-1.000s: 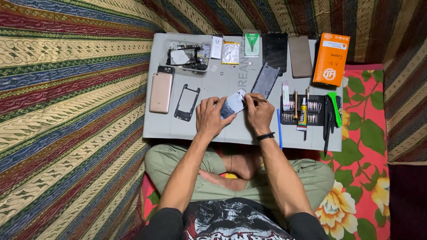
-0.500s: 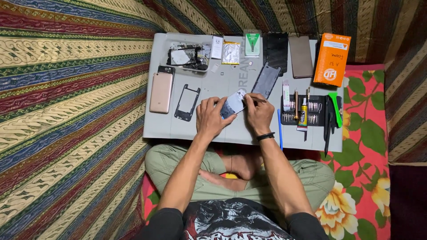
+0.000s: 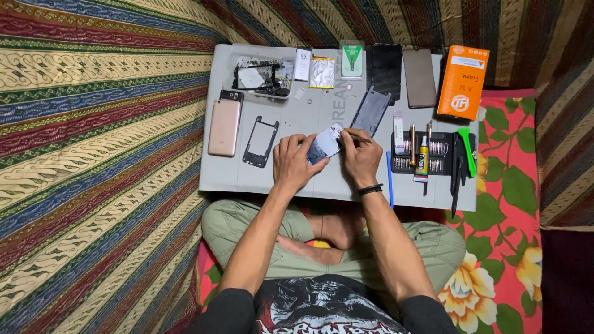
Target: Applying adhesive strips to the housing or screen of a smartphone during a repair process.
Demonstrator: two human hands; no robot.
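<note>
The phone (image 3: 324, 145) sits tilted between my two hands, just above the grey mat (image 3: 309, 179) on my surface. My left hand (image 3: 296, 162) curls round its left edge, fingers (image 3: 298, 140) pressed on its rim. My right hand (image 3: 361, 159) is at its right edge, fingers pinching a thin tool (image 3: 354, 137) whose tip touches the phone's upper corner. A black band (image 3: 370, 190) rings my right wrist.

Left of my left fingers lies a black frame (image 3: 260, 141), and beyond it a gold phone (image 3: 224, 125). Right of my right fingers stands a bit set (image 3: 427, 154) with a glue tube (image 3: 422, 162) on it, then a green pry tool (image 3: 466, 151). Just past my right fingertips lies a dark back cover (image 3: 371, 110). Farther off are a tray of parts (image 3: 260, 77), a silver battery (image 3: 322, 72), a dark screen (image 3: 387, 70), a brown panel (image 3: 419, 78) and an orange box (image 3: 463, 81).
</note>
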